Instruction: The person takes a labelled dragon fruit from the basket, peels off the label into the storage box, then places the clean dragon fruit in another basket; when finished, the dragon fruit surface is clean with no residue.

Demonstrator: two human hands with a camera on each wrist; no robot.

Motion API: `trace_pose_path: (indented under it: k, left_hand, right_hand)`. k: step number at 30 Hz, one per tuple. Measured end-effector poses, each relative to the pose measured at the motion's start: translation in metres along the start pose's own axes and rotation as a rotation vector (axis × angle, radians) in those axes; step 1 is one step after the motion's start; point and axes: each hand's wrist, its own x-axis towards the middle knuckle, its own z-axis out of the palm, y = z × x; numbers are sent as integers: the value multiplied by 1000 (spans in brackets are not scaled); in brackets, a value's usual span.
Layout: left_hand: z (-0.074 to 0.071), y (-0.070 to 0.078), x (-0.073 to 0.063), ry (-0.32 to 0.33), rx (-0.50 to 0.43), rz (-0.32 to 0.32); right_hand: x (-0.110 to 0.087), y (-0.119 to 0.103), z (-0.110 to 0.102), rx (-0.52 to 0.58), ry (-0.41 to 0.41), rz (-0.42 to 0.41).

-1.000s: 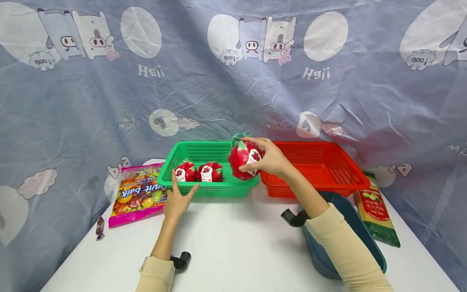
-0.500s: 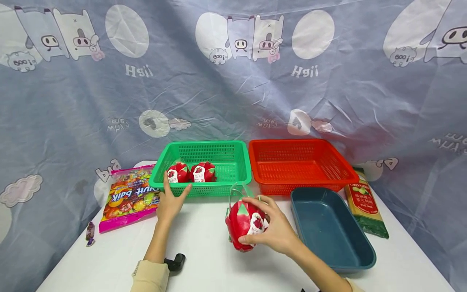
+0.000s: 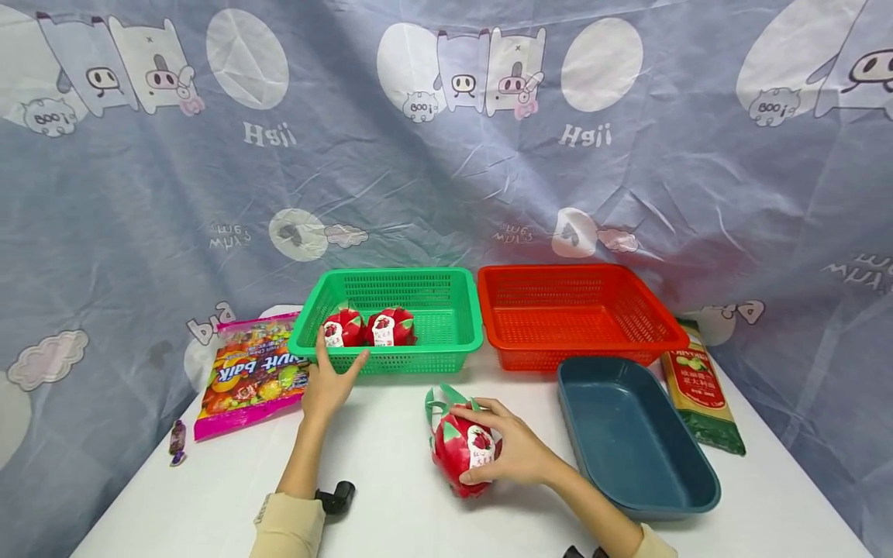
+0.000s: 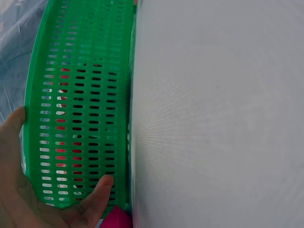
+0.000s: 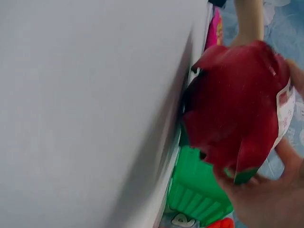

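Note:
My right hand (image 3: 516, 449) grips a red dragon fruit (image 3: 453, 446) with green leaf tips and a white label, fingers on top and thumb low on its near side. It is over the front middle of the white table; whether it touches the surface I cannot tell. In the right wrist view, the dragon fruit (image 5: 232, 104) covers much of the hand. My left hand (image 3: 326, 387) holds the front left corner of a green basket (image 3: 432, 362), fingers spread at the rim and outer wall. Inside that basket lie two labelled dragon fruits (image 3: 392, 325), side by side at the left.
A red basket (image 3: 558, 359) stands right of the green one. In front of it is a dark blue tub (image 3: 635, 442), with a pasta packet (image 3: 701, 387) beyond. A fruit candy bag (image 3: 251, 372) and a small wrapped candy (image 3: 177, 442) lie at the left.
The right hand has brought the dragon fruit from above the green basket's right end down towards me, over the table. The left hand has stayed at the basket corner.

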Motion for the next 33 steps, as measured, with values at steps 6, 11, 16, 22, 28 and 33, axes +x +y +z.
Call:
trace_pose_path:
  k: [6,11,16,22,28,33]
  left_hand:
    - [-3,7,-1,8,3,8]
    - [-8,15,-3,-22,32,-35]
    - [-13,22,-10,13,85,-84]
    - [-20,38,-20,326,65,194]
    - [-7,51,-29,-130,-194,662]
    - [22,55,-36,-601,-195,711]
  right_hand:
    - [3,7,-4,-96,9,14]
    - [3,9,-5,-248,110,28]
    - [3,16,-6,-83,94,-21]
    - [4,15,-10,243,88,-72]
    - [5,28,-8,415,17,-136]
    - [2,29,-8,418,3,-244]
